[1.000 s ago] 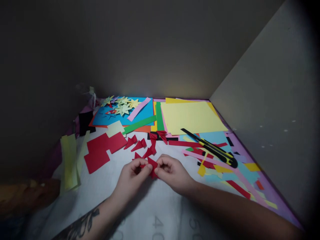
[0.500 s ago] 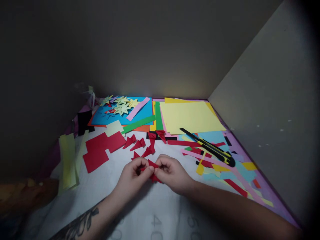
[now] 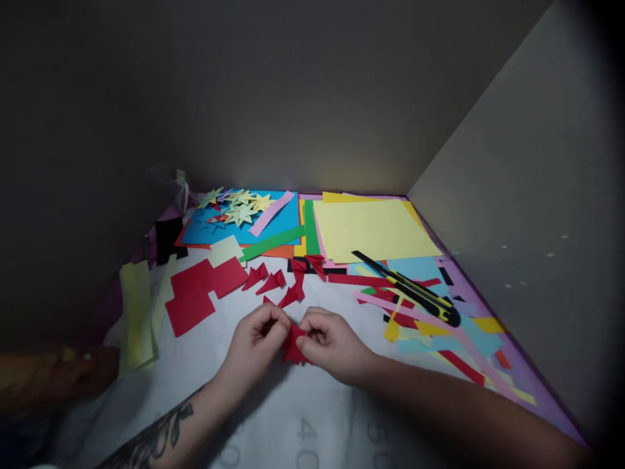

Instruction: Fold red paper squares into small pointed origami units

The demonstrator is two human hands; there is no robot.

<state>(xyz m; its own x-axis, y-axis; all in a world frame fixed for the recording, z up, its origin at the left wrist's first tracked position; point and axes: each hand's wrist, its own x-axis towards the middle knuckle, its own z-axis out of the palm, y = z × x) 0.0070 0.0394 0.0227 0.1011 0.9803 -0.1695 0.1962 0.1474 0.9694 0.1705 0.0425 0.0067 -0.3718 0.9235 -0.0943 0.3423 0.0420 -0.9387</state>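
Note:
Between my two hands is a piece of folded red paper (image 3: 293,345) with jagged lower points. My left hand (image 3: 261,335) pinches its left edge between thumb and forefinger. On the other side my right hand (image 3: 329,342) grips it the same way, fingers curled in. Just beyond the hands lie several small folded red paper pieces (image 3: 271,282). Flat red paper squares (image 3: 193,305) rest to the left of them.
Pale yellow star shapes (image 3: 240,212) lie on a blue sheet (image 3: 195,228) at the back left. A yellow sheet stack (image 3: 375,228) is at the back right. A box cutter (image 3: 420,296) lies over paper scraps. Pale yellow strips (image 3: 137,312) hang left. Walls stand behind and right.
My hands have drawn slightly apart, and more of the red paper shows between them, its points now lower. The view has shifted a little; the other things lie as before.

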